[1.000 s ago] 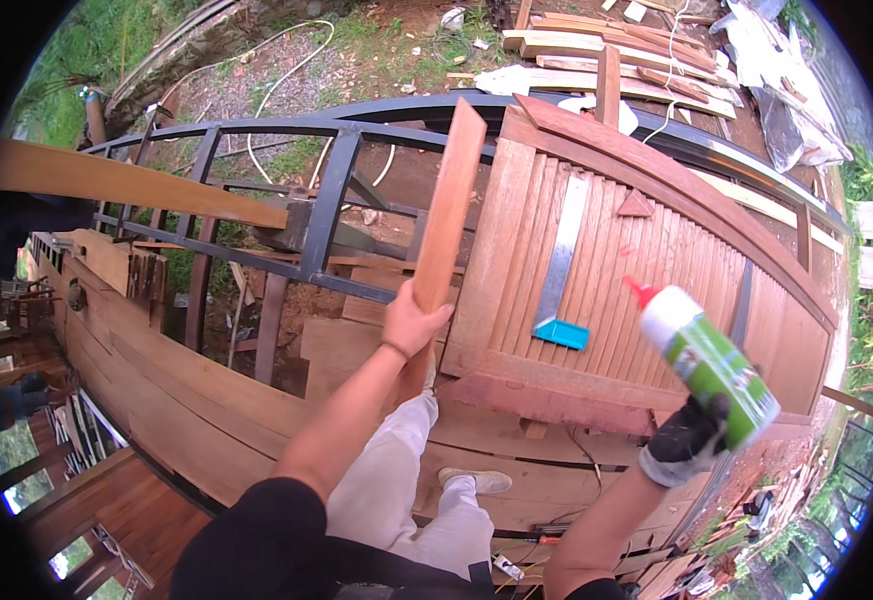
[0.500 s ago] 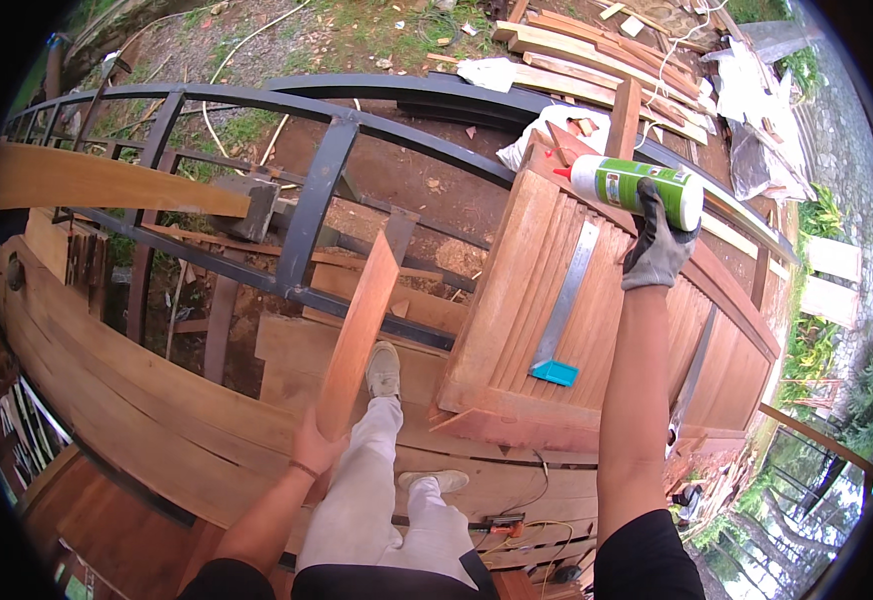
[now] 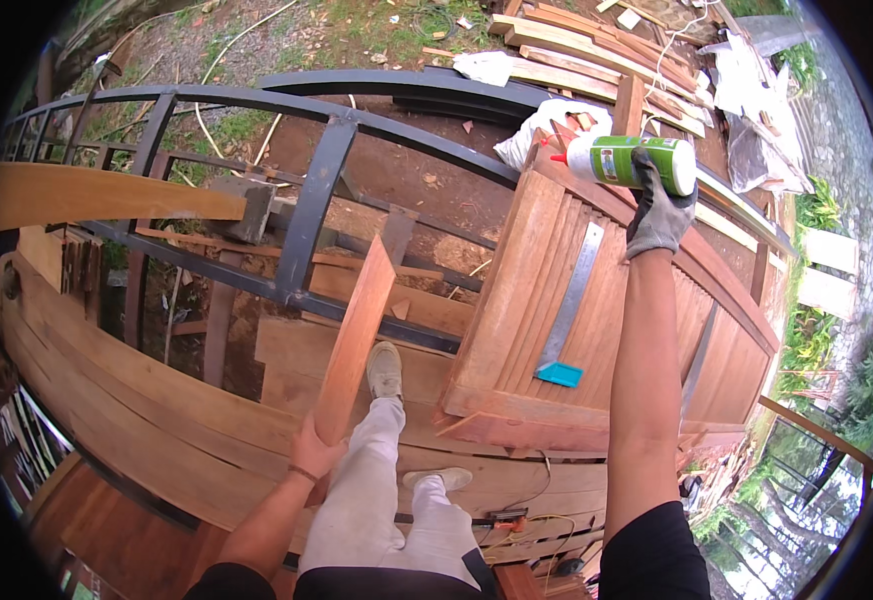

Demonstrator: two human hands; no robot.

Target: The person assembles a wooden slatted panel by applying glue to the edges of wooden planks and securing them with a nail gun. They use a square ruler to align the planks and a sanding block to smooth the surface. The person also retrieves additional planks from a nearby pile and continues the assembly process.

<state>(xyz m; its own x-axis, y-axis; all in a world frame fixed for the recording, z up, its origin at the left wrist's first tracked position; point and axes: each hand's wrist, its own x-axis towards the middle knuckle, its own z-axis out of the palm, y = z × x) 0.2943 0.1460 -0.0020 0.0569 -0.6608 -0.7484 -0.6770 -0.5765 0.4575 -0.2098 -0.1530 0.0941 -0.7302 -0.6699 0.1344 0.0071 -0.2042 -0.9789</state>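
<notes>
My left hand (image 3: 312,455) grips the near end of a narrow reddish wooden slat (image 3: 357,335) that points away from me over the wood planking. My right hand (image 3: 660,205), in a grey glove, is stretched far forward and holds a white and green glue bottle (image 3: 625,162) on its side, red nozzle to the left, above the far edge of a slatted wooden panel (image 3: 517,290). A metal ruler with a blue end (image 3: 569,310) lies on that panel. My legs and shoes (image 3: 385,370) show between my arms.
A dark curved metal frame (image 3: 319,190) lies across the ground beyond the slat. A long pale plank (image 3: 97,192) juts in from the left. Curved wood planks (image 3: 127,420) run under my feet. Stacked lumber (image 3: 597,40) and white bags lie at the back.
My right hand has carried the glue bottle up and forward from my lower right to the panel's far edge, turning it sideways. My left hand has lowered the slat and drawn it toward me.
</notes>
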